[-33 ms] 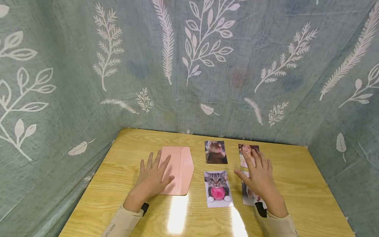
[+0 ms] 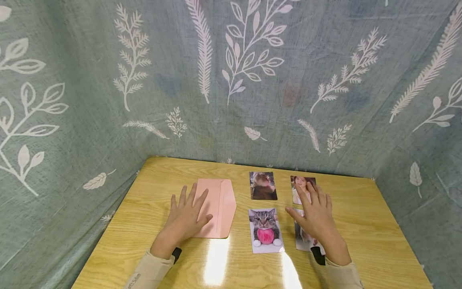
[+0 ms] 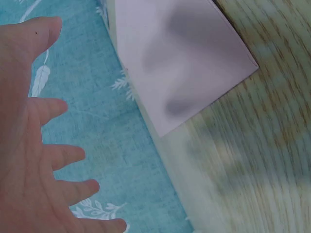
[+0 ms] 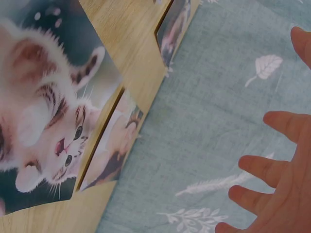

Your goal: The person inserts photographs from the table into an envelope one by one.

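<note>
My left hand (image 2: 185, 216), fingers spread, is held over the left part of a pink envelope (image 2: 226, 208) whose pointed flap faces right. In the left wrist view the hand's shadow falls on the envelope (image 3: 194, 58), apart from the fingers. Spread likewise, my right hand (image 2: 315, 212) hovers over two photos at the right. One is a portrait of a person (image 2: 298, 186); the nearer one, a white kitten photo (image 2: 302, 240), is partly hidden by the hand. That kitten photo (image 4: 53, 107) fills the left of the right wrist view. Both hands hold nothing.
Between the hands lie a photo of a grey tabby cat with a pink ball-like thing (image 2: 266, 232) and, behind it, a darker brownish photo (image 2: 263, 186). All lie flat on a wooden table (image 2: 173, 168). A green leaf-patterned cloth (image 2: 231, 132) hangs around its back and sides.
</note>
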`<state>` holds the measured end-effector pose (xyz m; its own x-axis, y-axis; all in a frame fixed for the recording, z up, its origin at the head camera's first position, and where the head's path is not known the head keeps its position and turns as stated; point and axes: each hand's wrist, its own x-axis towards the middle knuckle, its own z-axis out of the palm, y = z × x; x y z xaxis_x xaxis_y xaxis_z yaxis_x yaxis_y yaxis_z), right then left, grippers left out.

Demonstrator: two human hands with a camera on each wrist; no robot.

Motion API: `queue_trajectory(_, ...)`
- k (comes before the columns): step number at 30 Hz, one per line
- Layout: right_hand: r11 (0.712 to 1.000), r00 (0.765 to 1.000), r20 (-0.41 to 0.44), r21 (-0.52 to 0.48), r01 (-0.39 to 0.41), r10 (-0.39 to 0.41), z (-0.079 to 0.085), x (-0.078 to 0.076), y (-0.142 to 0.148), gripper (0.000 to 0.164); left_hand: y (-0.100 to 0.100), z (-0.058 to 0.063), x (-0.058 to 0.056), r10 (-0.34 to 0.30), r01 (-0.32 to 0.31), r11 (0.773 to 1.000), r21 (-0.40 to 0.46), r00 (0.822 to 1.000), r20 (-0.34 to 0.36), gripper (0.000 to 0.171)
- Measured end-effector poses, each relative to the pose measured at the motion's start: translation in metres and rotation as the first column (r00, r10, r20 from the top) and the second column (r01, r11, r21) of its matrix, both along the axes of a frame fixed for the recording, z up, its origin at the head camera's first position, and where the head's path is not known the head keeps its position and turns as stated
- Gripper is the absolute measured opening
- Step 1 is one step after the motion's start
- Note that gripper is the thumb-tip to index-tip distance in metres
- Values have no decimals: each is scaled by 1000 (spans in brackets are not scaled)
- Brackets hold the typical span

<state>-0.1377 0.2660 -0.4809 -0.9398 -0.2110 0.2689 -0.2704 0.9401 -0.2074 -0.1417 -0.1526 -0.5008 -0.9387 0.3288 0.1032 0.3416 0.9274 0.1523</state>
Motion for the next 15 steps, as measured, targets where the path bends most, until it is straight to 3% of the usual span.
queue_trajectory(15,998,999,-19,-49,-29,28,0,-1,-1,74,3,1,2,-49,49,999,-8,998,30,80)
